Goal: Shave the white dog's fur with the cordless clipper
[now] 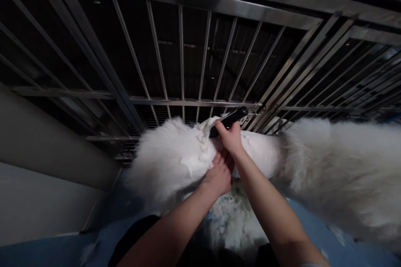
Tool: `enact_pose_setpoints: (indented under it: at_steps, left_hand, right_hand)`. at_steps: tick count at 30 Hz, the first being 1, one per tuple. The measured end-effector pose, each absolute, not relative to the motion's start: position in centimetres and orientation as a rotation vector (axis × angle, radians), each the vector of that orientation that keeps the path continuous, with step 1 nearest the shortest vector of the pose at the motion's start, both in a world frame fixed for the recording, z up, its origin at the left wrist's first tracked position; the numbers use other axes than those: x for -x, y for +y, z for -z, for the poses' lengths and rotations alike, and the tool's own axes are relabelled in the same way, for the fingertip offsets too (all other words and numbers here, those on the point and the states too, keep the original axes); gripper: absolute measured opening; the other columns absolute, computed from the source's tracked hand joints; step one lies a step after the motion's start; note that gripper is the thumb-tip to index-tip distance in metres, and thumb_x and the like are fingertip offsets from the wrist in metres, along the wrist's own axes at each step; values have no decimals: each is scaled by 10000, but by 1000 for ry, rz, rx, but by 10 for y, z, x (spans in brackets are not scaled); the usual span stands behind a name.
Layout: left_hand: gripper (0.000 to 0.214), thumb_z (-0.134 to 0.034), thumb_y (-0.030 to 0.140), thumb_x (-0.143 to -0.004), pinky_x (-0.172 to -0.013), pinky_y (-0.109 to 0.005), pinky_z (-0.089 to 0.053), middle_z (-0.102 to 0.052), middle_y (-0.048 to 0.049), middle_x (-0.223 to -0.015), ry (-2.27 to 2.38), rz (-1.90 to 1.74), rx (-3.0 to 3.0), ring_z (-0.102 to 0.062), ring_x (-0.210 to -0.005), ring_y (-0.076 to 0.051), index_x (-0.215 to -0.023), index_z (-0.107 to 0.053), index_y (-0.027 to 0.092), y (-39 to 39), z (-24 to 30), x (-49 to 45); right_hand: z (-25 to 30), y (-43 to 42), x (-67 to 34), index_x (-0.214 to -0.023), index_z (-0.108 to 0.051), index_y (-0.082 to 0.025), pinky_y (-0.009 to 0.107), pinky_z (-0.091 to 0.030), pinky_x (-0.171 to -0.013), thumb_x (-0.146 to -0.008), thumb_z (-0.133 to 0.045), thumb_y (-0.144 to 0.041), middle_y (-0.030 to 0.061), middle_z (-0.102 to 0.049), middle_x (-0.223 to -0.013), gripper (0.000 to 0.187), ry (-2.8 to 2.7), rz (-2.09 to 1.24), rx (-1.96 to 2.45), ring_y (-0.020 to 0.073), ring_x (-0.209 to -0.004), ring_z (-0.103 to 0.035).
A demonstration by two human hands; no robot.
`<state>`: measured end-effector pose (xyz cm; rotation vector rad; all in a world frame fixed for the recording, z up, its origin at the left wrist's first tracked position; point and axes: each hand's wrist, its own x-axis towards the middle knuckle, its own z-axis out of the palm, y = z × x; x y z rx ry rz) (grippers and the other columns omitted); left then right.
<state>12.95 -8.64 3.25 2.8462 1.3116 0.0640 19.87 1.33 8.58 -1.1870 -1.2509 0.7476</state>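
A white fluffy dog (332,171) lies across a blue table surface (316,229). My right hand (231,137) is closed around a black clipper (228,120) pressed against the dog's coat, where a curl of cut fur (200,150) peels up. Just below it, my left hand (219,175) rests flat on the shaved patch with its fingers together and extended. Loose white fur (234,217) is piled on the table between my forearms.
Stainless steel cage doors with vertical bars (181,62) stand right behind the dog. A grey wall (37,154) runs along the left. More cage fronts (360,87) stretch away to the right.
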Motion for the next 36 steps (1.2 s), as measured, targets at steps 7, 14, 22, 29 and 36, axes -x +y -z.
enact_pose_setpoints:
  at_steps: [7,14,22,29,36]
  left_hand:
    - [756,-563,441,-909,-1271,-500,-134,-278,-186,-1634,1327,-131,-2870,-148,-1548,-364,-1515,-397,20,-87,-26,-129]
    - [708,-492,428,-962,-1246,-560,-165,-346,-182,-1606,1260,-138,-2871,-224,-1530,-360,-1551,-338,66,-85,-28,-127]
    - [695,-490,429,-961,-1257,-550,-146,-317,-173,-1620,1253,-56,-2897,-173,-1541,-372,-1527,-380,42,-85,-29,-128]
    - [680,-485,371,-968,-1249,-539,-180,-318,-194,-1614,1188,-150,-2875,-218,-1531,-359,-1539,-346,30,-86,-26,-127]
    - [578,-517,372,-958,-1213,-512,-253,-455,-172,-1551,1287,-363,-2851,-348,-1478,-337,-1466,-491,97,-86,-26,-125]
  right_hand:
    - [-92,18,-197,-779,-515,-219,286,-442,-598,-709,-712,-410,-42,-544,-689,283,-1204,-701,1264,142,-634,-500]
    - [-82,17,-184,-779,-491,-237,288,-439,-597,-736,-703,-438,-46,-525,-673,295,-1173,-836,1189,149,-627,-496]
    - [-89,15,-186,-731,-557,-213,261,-400,-516,-698,-742,-406,-62,-520,-593,269,-1084,-984,1167,116,-532,-456]
    - [-95,10,-170,-686,-584,-216,253,-456,-517,-672,-756,-340,-48,-584,-586,212,-1097,-1028,1122,122,-541,-515]
    - [-87,-11,-190,-938,-644,-193,317,-572,-654,-675,-775,-447,37,-752,-920,388,-884,-1051,1040,188,-742,-685]
